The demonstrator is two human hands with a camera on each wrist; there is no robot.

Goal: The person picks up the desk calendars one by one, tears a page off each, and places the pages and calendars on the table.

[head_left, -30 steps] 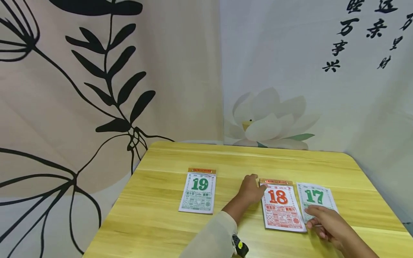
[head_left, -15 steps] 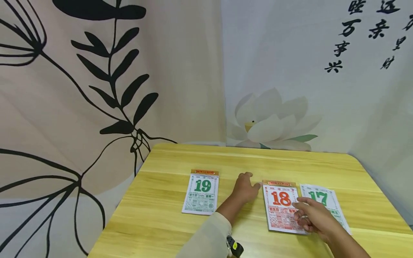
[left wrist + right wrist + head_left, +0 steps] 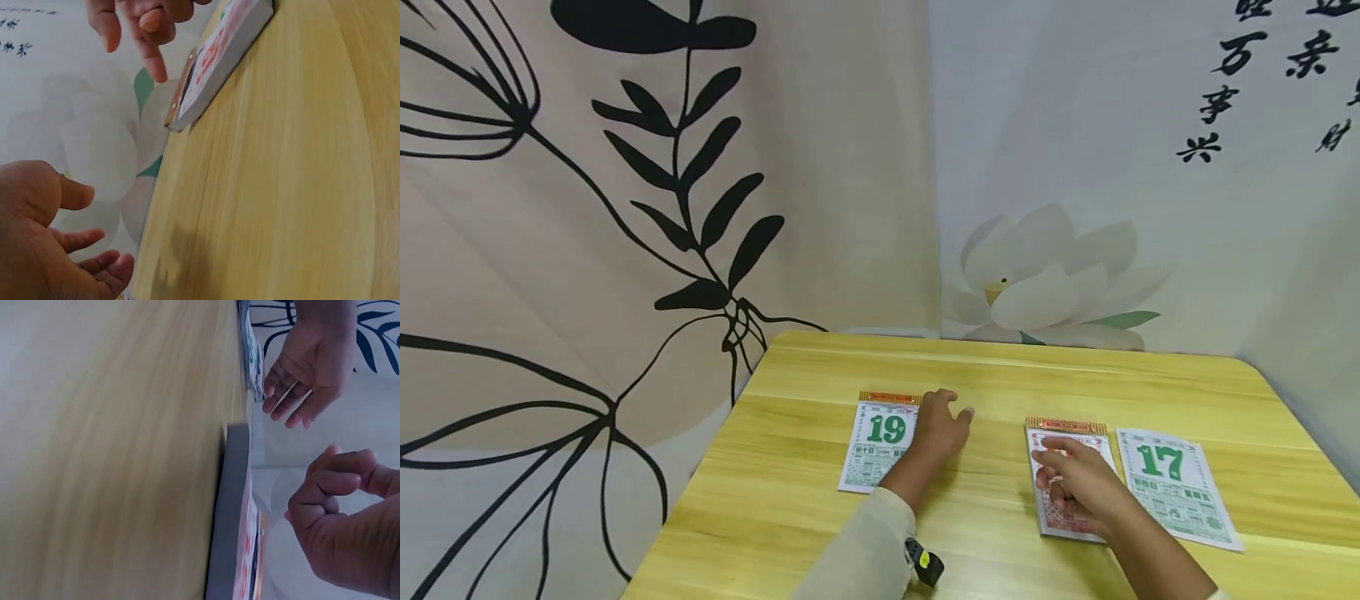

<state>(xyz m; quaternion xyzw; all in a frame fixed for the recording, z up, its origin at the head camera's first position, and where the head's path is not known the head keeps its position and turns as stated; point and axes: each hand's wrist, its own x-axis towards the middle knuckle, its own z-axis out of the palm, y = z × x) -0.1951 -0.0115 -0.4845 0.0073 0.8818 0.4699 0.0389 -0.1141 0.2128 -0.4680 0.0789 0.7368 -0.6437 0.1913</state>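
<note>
Left hand (image 3: 942, 427) with fingers relaxed and spread, hovering at the right edge of the white tear-off calendar pad with green 19 (image 3: 880, 442) on the yellow wooden surface (image 3: 977, 375); right hand (image 3: 1078, 487) loosely curled, holding nothing, over the red-printed calendar pad (image 3: 1063, 521), green 17 calendar sheet (image 3: 1176, 483) just right of it.

Three tear-off calendars — 19 (image 3: 880, 446), 18 (image 3: 1070, 518), 17 (image 3: 1176, 487) — one table (image 3: 1000, 375), two hands.

Staged room — printed backdrops (image 3: 1075, 167) (lotus, leaves) behind wooden table (image 3: 1000, 375).
</note>
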